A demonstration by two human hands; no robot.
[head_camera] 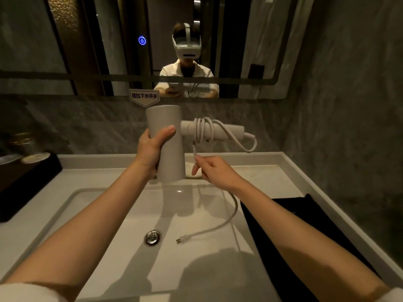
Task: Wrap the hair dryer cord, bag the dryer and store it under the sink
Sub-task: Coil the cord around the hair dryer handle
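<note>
white cord (pixel 234 211) part-wound on dryer (pixel 165 136) handle; left hand (pixel 150 149) clasps barrel, right hand (pixel 212 170) pinches cord. recommend taut, even turns, plug (pixel 182 239) tucked last.

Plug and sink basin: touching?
Cannot tell. In the head view the plug hangs on the cord from the right hand, over the sink basin near the drain; no gap or contact shows plainly.

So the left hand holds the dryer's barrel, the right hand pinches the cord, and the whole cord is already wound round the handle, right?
Not quite. The left hand holds the dryer and the right hand pinches the cord, but only a few turns are round the handle. The head view shows the rest trailing, with the plug hanging over the sink.
</note>
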